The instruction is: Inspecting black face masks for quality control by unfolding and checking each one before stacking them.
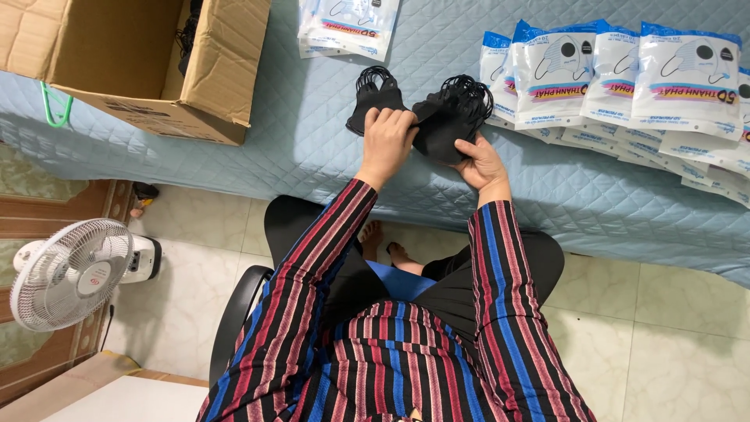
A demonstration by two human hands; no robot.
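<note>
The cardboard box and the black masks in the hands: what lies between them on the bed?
In the head view, only bare light-blue quilted cover lies between the cardboard box and the black masks. The packets lie elsewhere.

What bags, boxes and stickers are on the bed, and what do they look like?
Row of packets: far right on the blue cover, overlapping flat white bags with blue tops.
Two packets: top middle, flat, white.
Cardboard box: top left, brown, open.
Box label: small dark print on its side.
</note>
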